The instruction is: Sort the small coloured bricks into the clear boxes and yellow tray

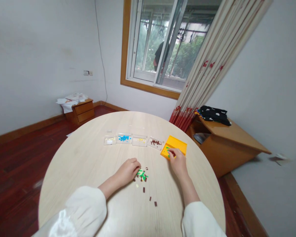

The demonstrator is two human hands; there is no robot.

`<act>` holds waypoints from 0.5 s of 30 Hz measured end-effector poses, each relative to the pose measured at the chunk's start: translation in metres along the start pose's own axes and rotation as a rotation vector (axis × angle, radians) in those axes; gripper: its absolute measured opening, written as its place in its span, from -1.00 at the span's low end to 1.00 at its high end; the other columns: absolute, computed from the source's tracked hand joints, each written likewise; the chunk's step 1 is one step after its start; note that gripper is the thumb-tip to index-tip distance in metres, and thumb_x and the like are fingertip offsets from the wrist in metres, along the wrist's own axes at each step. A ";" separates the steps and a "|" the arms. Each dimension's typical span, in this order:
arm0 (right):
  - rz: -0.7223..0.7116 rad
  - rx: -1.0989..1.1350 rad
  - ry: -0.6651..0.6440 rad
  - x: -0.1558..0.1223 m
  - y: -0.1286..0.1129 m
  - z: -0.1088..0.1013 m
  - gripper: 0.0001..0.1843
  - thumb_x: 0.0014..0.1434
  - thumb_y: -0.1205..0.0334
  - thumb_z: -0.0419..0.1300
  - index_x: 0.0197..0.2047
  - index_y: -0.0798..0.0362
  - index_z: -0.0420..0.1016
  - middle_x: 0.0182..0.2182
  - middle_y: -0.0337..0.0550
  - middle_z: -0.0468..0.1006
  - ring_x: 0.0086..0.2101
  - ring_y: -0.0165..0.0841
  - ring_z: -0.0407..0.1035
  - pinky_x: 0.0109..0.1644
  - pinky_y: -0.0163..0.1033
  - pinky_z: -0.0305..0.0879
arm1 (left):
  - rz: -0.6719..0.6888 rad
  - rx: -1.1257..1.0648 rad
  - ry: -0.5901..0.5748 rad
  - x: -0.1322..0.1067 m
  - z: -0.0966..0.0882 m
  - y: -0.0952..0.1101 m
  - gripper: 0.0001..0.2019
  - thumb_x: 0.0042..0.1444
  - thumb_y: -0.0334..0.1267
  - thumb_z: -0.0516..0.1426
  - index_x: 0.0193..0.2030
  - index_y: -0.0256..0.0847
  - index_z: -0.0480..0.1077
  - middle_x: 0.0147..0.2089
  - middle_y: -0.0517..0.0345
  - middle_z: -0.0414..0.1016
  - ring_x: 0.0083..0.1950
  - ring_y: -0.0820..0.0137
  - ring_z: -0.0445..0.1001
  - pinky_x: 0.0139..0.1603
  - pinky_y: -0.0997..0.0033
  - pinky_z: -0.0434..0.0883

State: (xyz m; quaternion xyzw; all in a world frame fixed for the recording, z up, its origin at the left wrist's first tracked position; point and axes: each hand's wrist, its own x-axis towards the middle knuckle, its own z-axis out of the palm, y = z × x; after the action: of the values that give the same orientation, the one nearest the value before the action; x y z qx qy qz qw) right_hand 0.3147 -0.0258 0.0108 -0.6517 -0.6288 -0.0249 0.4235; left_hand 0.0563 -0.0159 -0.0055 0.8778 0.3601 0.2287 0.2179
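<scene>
My left hand (128, 171) rests on the table with its fingers curled together at the left edge of a small pile of green, brown and pale yellow building bricks (142, 175). Whatever its fingertips hold is hidden. My right hand (179, 162) is over the near part of an open yellow box (177, 142), thumb and fingers pinched. Green pieces (167, 149) lie in the box beside those fingertips; what the pinch holds is too small to tell. A few loose brown bricks (155, 204) lie nearer to me.
Clear trays stand in a row along the back: one with pale pieces (110, 142), one with blue pieces (124, 138), one with yellow pieces (141, 140), one with brown pieces (155, 142). A round wooden table (88, 164) carries everything. Beyond it are a curtain (212, 56) and a cabinet (219, 144).
</scene>
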 end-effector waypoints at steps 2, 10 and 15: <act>0.050 -0.052 0.072 0.006 0.016 -0.001 -0.72 0.12 0.20 0.00 -0.30 0.18 0.48 -0.37 0.09 0.50 -0.34 -0.19 0.36 -0.22 -0.07 0.28 | -0.025 0.002 0.000 0.001 -0.002 0.000 -0.81 0.14 -0.40 0.01 -0.32 -0.26 0.45 -0.30 0.05 0.45 -0.22 0.36 0.39 -0.16 0.43 0.29; -0.045 0.125 -0.307 -0.024 -0.026 0.006 -0.83 0.12 0.28 0.07 -0.37 0.08 0.50 -0.40 -0.09 0.52 -0.36 -0.29 0.38 -0.24 -0.18 0.30 | -0.093 0.034 -0.004 0.001 -0.011 0.001 -0.86 0.12 -0.34 0.07 -0.40 -0.26 0.43 -0.35 0.08 0.47 -0.26 0.35 0.39 -0.20 0.41 0.27; -0.120 0.239 -0.552 -0.040 -0.064 0.013 -0.83 0.11 0.40 0.11 -0.29 0.06 0.51 -0.33 -0.12 0.50 -0.28 -0.34 0.38 -0.18 -0.24 0.29 | -0.043 -0.005 -0.042 0.000 -0.006 -0.001 -0.86 0.11 -0.39 0.06 -0.37 -0.24 0.45 -0.34 0.10 0.49 -0.25 0.37 0.40 -0.17 0.41 0.26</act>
State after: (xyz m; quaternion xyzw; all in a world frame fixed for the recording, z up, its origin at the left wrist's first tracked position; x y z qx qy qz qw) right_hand 0.2458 -0.0598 0.0126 -0.5412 -0.7559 0.2022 0.3079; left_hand 0.0520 -0.0136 -0.0010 0.8739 0.3738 0.2064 0.2324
